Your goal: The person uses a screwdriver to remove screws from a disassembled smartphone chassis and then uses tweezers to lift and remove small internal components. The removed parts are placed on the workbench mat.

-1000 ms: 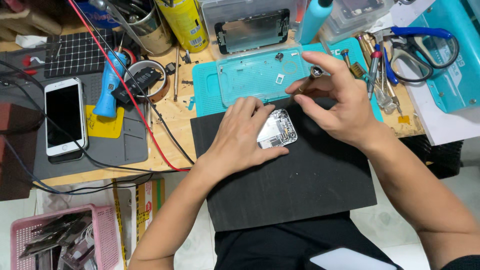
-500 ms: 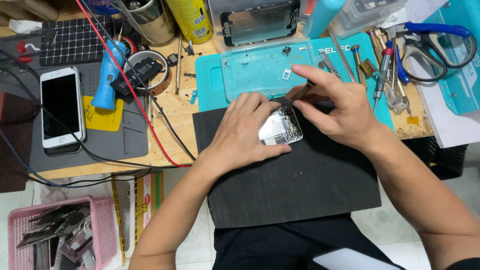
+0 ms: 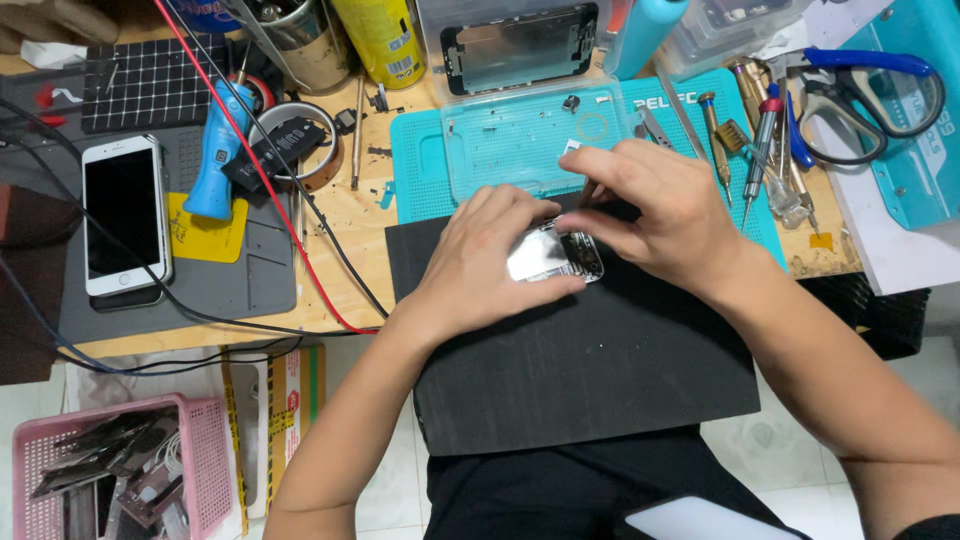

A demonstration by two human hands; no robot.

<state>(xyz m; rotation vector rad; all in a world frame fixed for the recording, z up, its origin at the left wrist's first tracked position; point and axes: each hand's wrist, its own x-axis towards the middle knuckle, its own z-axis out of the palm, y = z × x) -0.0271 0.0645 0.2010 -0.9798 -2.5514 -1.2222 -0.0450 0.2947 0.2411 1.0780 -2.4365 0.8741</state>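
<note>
As before, both hands (image 3: 560, 250) on phone part (image 3: 553, 257).

A shiny silver phone part (image 3: 553, 255) lay on a plain black mat (image 3: 600, 360). At twelve o'clock sat a teal mat (image 3: 420, 160) dotted with small holes; at nine o'clock, a white phone (image 3: 123, 215) with a black screen; at seven o'clock, a pink basket (image 3: 200, 450). The surface (image 3: 340, 250) was pale speckled wood.

light: bright, even, overhead | shadows: soft | glare: shiny phone part (image 3: 553, 255) | focus: sharp
</note>
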